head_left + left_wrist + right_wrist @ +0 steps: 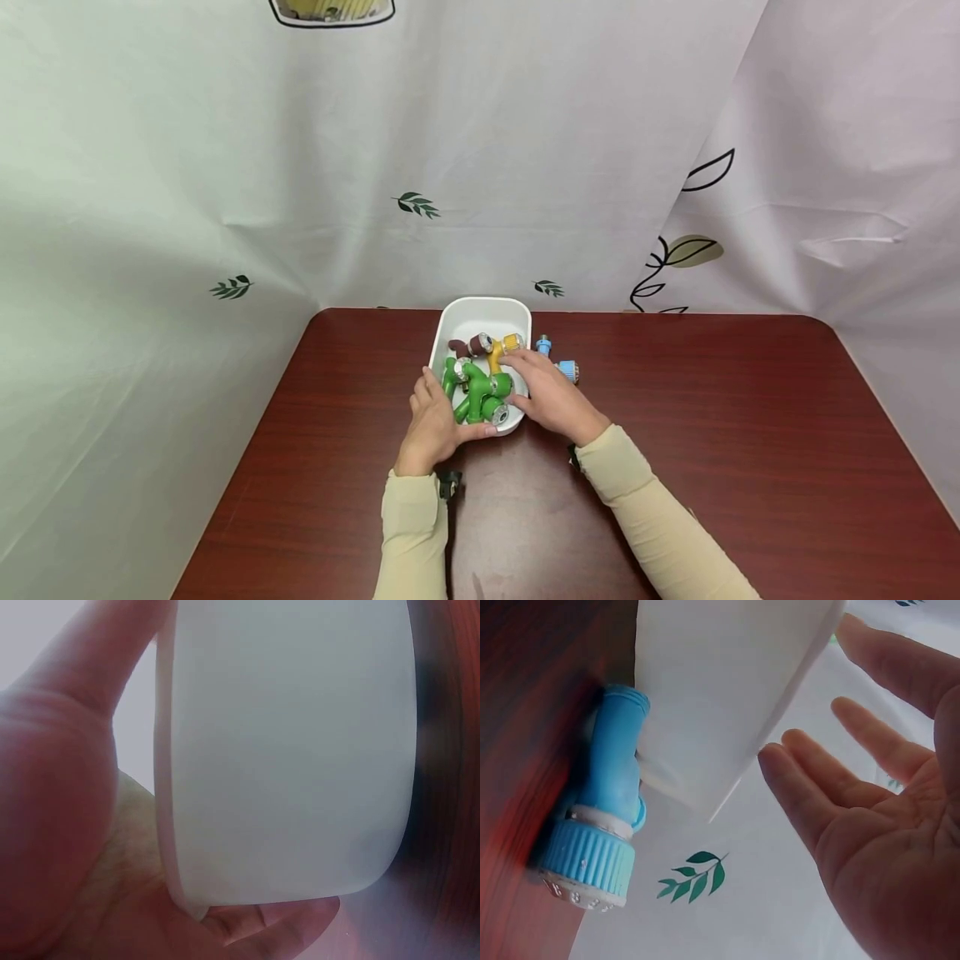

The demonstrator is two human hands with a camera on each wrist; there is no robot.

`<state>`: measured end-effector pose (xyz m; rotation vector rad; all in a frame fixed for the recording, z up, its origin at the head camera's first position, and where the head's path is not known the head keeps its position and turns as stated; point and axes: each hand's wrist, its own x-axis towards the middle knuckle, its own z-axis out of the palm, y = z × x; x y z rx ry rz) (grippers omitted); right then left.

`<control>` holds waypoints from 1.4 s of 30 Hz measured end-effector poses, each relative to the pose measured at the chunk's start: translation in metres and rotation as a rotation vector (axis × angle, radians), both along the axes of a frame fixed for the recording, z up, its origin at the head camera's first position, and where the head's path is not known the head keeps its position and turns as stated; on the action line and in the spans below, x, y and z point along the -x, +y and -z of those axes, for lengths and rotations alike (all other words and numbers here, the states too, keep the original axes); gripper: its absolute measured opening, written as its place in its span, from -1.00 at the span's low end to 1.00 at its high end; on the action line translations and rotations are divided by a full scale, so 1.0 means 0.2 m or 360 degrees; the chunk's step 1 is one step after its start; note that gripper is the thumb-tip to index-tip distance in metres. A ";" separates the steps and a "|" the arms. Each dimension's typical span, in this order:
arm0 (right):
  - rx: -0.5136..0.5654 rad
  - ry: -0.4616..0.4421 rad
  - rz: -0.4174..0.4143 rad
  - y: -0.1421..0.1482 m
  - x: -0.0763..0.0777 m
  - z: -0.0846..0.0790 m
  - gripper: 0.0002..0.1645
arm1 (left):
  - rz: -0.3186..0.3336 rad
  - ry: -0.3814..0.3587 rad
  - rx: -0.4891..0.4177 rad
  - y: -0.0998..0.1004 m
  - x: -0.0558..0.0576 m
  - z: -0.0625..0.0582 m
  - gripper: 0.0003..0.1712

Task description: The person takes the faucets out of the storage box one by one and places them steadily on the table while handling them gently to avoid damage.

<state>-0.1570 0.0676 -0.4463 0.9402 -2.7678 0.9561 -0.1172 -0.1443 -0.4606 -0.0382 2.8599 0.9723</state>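
A white plastic tub stands near the far edge of the table, holding several pipe-shaped plastic pieces. Green pieces lie at the near end, with a maroon piece and a yellow piece farther back. My left hand holds the tub's near left corner, thumb along the near side and fingers along the left wall. Over the right rim, my right hand has its fingers loosely spread, gripping nothing. Beside the tub's right wall lies a blue piece with a ribbed collar; the right hand partly hides it in the head view.
The dark red wooden table extends to both sides of the tub. A white cloth backdrop printed with leaves hangs right behind the table's far edge and along its sides.
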 end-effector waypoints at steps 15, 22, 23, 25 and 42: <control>-0.0087 -0.0019 -0.0079 -0.07 0.02 0.04 -0.35 | -0.0019 -0.0015 0.0021 0.00 0.01 0.00 0.70; -0.0156 0.0033 -0.0071 -0.09 0.03 0.06 -0.37 | -0.0018 -0.0018 0.0024 0.00 0.01 0.00 0.70; -0.0166 0.0043 -0.0073 -0.09 0.03 0.06 -0.38 | -0.0018 -0.0018 0.0020 0.00 0.01 0.00 0.70; -0.0180 0.0055 -0.0079 -0.09 0.03 0.06 -0.39 | -0.0021 -0.0020 0.0014 0.00 0.00 0.00 0.70; -0.0272 0.0081 -0.0076 -0.12 0.05 0.08 -0.40 | -0.0013 -0.0038 0.0008 0.00 0.00 0.00 0.69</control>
